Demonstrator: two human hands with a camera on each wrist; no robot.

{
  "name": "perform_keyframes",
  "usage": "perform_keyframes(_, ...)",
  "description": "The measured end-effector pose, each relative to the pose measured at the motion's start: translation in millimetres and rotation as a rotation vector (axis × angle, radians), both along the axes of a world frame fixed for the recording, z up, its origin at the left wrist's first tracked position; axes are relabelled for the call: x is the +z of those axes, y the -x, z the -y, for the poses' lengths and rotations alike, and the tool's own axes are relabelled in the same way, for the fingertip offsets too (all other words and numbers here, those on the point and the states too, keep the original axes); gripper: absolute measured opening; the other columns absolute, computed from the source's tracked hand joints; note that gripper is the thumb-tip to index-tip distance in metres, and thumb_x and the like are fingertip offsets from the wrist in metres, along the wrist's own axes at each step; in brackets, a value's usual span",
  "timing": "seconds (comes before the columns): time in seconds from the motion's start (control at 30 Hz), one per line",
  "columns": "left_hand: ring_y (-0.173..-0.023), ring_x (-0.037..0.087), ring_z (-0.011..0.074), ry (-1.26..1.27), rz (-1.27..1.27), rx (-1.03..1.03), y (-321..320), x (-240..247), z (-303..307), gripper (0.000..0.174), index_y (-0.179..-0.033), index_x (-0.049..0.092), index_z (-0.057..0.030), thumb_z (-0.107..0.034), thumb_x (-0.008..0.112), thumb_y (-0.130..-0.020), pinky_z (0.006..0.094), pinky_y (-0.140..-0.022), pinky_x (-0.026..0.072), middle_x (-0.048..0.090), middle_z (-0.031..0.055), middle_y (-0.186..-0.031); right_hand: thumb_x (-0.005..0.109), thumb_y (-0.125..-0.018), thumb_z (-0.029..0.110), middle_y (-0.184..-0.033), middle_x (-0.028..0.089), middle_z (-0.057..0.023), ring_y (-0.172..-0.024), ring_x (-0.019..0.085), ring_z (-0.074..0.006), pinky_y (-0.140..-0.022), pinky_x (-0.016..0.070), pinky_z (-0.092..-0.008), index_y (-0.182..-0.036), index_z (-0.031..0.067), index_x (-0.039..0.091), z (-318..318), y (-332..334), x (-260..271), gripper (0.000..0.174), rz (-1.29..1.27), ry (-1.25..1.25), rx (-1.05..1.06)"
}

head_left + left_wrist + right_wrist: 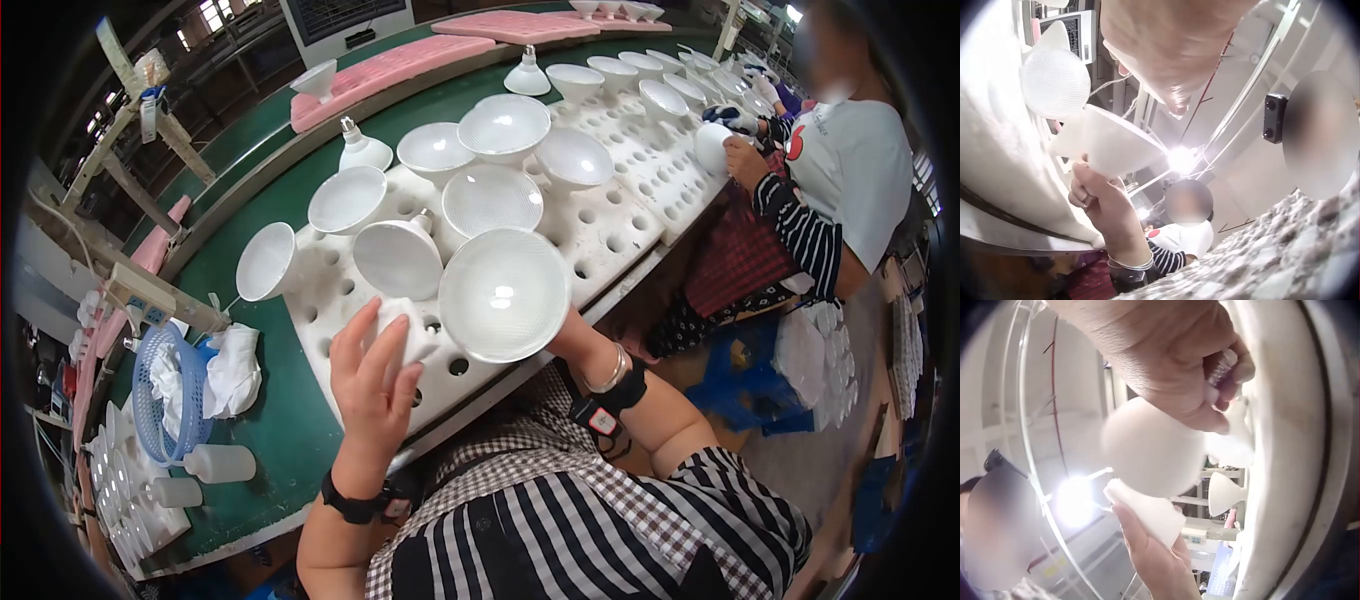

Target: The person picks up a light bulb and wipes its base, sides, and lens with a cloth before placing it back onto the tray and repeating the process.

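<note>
A white cone-shaped lamp (505,295) faces up in front of the person, its round lens toward the head camera. The right hand (580,340), partly hidden behind it, grips its narrow end; in the right wrist view the fingers curl round the neck beside the metal screw base (1222,365). The left hand (375,390) holds a folded white cloth (405,335) between thumb and fingers, close to the lamp's left rim. From the right wrist view, the cloth (1150,512) lies by the rim of the lamp (1154,447); whether they touch cannot be told.
Several similar lamps (495,200) stand in and on a white board with holes (610,215). A blue basket (143,395), white cloths (235,375) and a bottle (220,463) are at left on the green table (285,440). Another person (850,170) works at right.
</note>
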State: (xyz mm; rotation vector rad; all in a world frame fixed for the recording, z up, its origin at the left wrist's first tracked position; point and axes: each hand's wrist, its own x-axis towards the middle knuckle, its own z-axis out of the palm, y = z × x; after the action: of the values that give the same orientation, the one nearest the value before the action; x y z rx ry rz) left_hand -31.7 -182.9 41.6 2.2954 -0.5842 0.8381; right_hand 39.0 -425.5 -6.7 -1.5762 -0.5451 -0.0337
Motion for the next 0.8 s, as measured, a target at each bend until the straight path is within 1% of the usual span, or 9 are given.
perform_keyframes(0.03,-0.109,0.056,0.0358,0.088,-0.010,-0.018,1.3,6.8,4.4,0.045,-0.120,0.066,-0.0070,-0.028,0.074,-0.081,0.0443,-0.093,0.0438,0.055,0.0206,-0.131,0.077,-0.077,0.011,-0.104,0.070,-0.0163,-0.097,0.068,-0.0290,-0.084,0.0522,-0.0365,-0.128,0.0047,0.055,1.3,-0.5,8.6,0.055,0.102,0.332,-0.030)
perform_keyframes(0.1,-0.109,0.056,0.0362,0.109,0.009,-0.056,5.0,18.1,12.7,0.055,-0.124,0.063,-0.0065,-0.030,0.079,-0.076,0.0438,-0.092,0.0446,0.056,0.0194,-0.131,0.080,-0.072,0.017,-0.096,0.069,-0.0177,-0.090,0.066,-0.0360,-0.077,0.0520,-0.0416,-0.128,0.0102,0.055,-1.5,11.9,33.3,0.061,0.134,0.599,-0.131)
perform_keyframes(0.17,-0.108,0.057,0.0362,0.016,-0.015,-0.073,8.3,29.8,19.8,0.061,-0.124,0.063,-0.0066,-0.028,0.083,-0.071,0.0450,-0.091,0.0453,0.057,0.0179,-0.129,0.077,-0.077,0.013,-0.089,0.068,-0.0130,-0.077,0.065,-0.0305,-0.069,0.0498,-0.0371,-0.111,0.0031,0.064,-5.3,29.6,75.5,0.038,0.075,0.491,-0.043)
perform_keyframes(0.37,-0.106,0.058,0.0345,0.109,-0.175,-0.070,-1.0,-0.5,8.2,0.059,-0.122,0.061,-0.0051,-0.013,0.083,-0.068,0.0410,-0.093,0.0460,0.062,0.0152,-0.121,0.069,-0.083,0.008,-0.079,0.065,-0.0123,-0.075,0.064,-0.0301,-0.067,0.0491,-0.0363,-0.091,0.0022,0.070,-8.6,35.3,82.3,0.010,0.322,0.417,0.067)
perform_keyframes(0.47,-0.107,0.058,0.0346,0.353,-0.342,0.001,-1.2,-10.5,2.0,0.059,-0.119,0.059,-0.0025,-0.012,0.083,-0.066,0.0413,-0.095,0.0451,0.062,0.0160,-0.118,0.064,-0.083,0.009,-0.085,0.066,-0.0150,-0.081,0.064,-0.0341,-0.073,0.0504,-0.0410,-0.091,0.0015,0.067,-39.0,35.1,52.0,0.011,0.270,0.416,0.167)
perform_keyframes(0.57,-0.106,0.058,0.0345,0.342,-0.336,0.071,2.4,-4.0,1.1,0.057,-0.116,0.059,-0.0019,-0.013,0.084,-0.065,0.0409,-0.095,0.0445,0.062,0.0158,-0.114,0.063,-0.077,0.004,-0.084,0.066,-0.0158,-0.083,0.064,-0.0346,-0.075,0.0507,-0.0426,-0.085,-0.0002,0.064,-52.4,35.2,39.9,0.009,0.336,0.462,0.245)
perform_keyframes(0.63,-0.104,0.058,0.0340,0.243,-0.278,0.149,-2.8,-0.1,2.0,0.056,-0.114,0.058,-0.0013,-0.013,0.083,-0.065,0.0405,-0.094,0.0445,0.061,0.0151,-0.110,0.064,-0.072,0.002,-0.082,0.066,-0.0152,-0.082,0.063,-0.0347,-0.075,0.0505,-0.0435,-0.084,0.0000,0.064,-57.5,30.0,38.2,0.012,0.194,0.451,0.366)
perform_keyframes(0.7,-0.100,0.058,0.0325,0.262,-0.221,0.166,-14.2,-0.1,0.6,0.051,-0.111,0.059,-0.0007,-0.012,0.082,-0.067,0.0392,-0.092,0.0447,0.061,0.0151,-0.107,0.064,-0.071,0.002,-0.080,0.065,-0.0142,-0.083,0.062,-0.0342,-0.075,0.0505,-0.0429,-0.082,0.0009,0.063,-60.3,28.7,24.4,0.011,0.412,0.311,0.325)
perform_keyframes(0.8,-0.094,0.059,0.0314,0.372,-0.363,0.133,-31.5,2.7,3.3,0.043,-0.108,0.061,0.0003,-0.011,0.079,-0.071,0.0383,-0.089,0.0453,0.061,0.0145,-0.100,0.063,-0.072,0.003,-0.083,0.066,-0.0137,-0.085,0.061,-0.0345,-0.076,0.0501,-0.0422,-0.082,0.0025,0.064,-60.8,30.9,13.5,0.010,0.430,0.292,0.298)
